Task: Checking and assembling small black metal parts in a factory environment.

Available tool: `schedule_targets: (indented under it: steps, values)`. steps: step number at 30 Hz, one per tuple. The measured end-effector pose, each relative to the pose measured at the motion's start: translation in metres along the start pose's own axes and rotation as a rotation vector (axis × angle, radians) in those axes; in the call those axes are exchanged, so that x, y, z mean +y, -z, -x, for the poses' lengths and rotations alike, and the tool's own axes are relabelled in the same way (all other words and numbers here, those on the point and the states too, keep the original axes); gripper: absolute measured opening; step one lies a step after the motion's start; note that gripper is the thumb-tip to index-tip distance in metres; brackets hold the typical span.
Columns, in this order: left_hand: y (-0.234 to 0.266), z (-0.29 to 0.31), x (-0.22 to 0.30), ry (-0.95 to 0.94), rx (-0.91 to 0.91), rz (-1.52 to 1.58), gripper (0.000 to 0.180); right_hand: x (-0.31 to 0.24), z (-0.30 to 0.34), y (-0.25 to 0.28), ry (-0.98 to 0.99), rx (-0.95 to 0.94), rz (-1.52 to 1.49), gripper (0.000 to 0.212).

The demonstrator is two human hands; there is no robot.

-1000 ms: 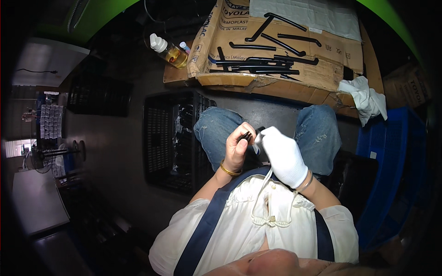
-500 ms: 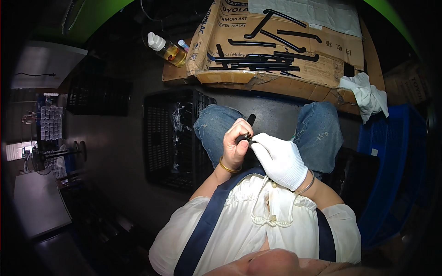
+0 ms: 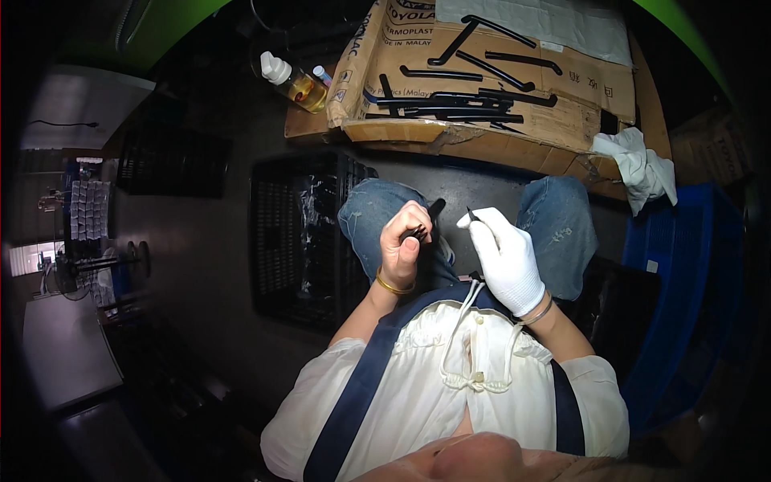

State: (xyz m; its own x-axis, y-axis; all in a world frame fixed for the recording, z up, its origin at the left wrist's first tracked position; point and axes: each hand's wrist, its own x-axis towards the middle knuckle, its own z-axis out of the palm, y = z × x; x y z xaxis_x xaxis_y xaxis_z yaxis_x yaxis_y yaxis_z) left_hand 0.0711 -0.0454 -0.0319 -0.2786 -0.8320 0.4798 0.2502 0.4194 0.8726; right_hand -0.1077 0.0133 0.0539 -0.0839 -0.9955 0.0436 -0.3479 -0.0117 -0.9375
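My left hand (image 3: 401, 245), bare with a gold bangle, grips a black plastic rod (image 3: 434, 210) over my lap; its upper end sticks out above my fingers. My right hand (image 3: 504, 255) wears a white glove and pinches a small thin dark blade-like tool (image 3: 469, 213), tip pointing up. The two hands are a little apart above my blue-jeaned knees.
A flattened cardboard sheet (image 3: 562, 120) ahead carries several long black plastic rods (image 3: 450, 103). A white rag (image 3: 638, 165) lies on its right edge. A bottle of yellow liquid (image 3: 293, 83) stands at its left. A black crate (image 3: 301, 237) sits to my left, a blue crate (image 3: 691, 265) to my right.
My gloved right hand has pulled away from the rod to the right and lifted, tool tip now up. My left hand stays on the rod.
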Motion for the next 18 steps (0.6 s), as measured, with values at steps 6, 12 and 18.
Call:
schedule_targets:
  steps: [6,12,18]
  values:
    - [-0.017,0.008,-0.006,0.004,0.054,-0.009,0.045,0.007,-0.010,-0.027,-0.193,-0.166,-0.399,0.018]
    - [-0.029,0.008,-0.004,0.011,0.114,0.134,0.044,-0.001,-0.009,-0.023,-0.466,-0.225,-0.768,0.020]
    - [-0.037,0.005,0.004,0.133,0.160,0.512,0.041,0.003,0.002,-0.019,-0.315,-0.099,-0.750,0.015]
